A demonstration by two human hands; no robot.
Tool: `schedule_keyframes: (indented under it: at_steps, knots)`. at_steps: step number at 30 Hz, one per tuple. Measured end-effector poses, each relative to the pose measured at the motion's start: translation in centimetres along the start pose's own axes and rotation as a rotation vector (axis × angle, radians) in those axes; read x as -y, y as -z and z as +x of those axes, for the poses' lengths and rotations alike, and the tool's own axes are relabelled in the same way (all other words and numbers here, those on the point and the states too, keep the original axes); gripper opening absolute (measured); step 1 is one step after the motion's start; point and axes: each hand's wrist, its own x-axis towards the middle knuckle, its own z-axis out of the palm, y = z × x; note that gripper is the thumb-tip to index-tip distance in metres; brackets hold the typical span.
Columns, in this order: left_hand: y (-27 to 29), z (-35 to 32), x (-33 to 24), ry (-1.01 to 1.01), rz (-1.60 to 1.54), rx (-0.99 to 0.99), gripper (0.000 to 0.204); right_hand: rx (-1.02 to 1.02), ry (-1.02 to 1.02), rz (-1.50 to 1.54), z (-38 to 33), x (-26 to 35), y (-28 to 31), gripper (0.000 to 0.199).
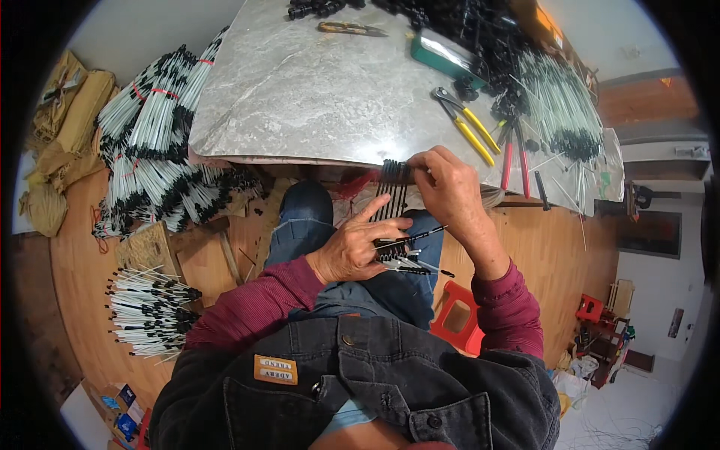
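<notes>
Over my lap, my left hand (358,246) is wrapped round a small bundle of thin rods (391,196). The bundle's upper part shows black rods side by side with dark ribbed tips near the table edge. Below the hand, white and black ends fan out, and one rod slants up to the right. My right hand (452,184) is bent with thumb and fingers pinched beside the bundle's upper tips. What lies in that pinch is hidden by the fingers.
The grey marbled table (292,97) holds yellow-handled pliers (471,131), red-handled pliers (516,157), scissors (349,28), a green box (448,56), black parts and pale rods (559,97). Tied rod bundles (157,120) are stacked left; loose rods (150,311) lie lower. A red stool (457,316) stands right.
</notes>
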Motion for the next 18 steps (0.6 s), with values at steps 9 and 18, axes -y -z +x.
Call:
schedule_keyframes:
  at_steps: [9,18]
  knots:
    - [-0.1,0.1,0.6,-0.012,-0.017,-0.023,0.027,-0.005,0.128,0.115,1.1,-1.8,-0.4,0.011]
    - [-0.4,0.0,1.0,-0.017,0.002,-0.026,0.018,0.034,0.118,0.044,0.3,-1.6,0.7,0.016]
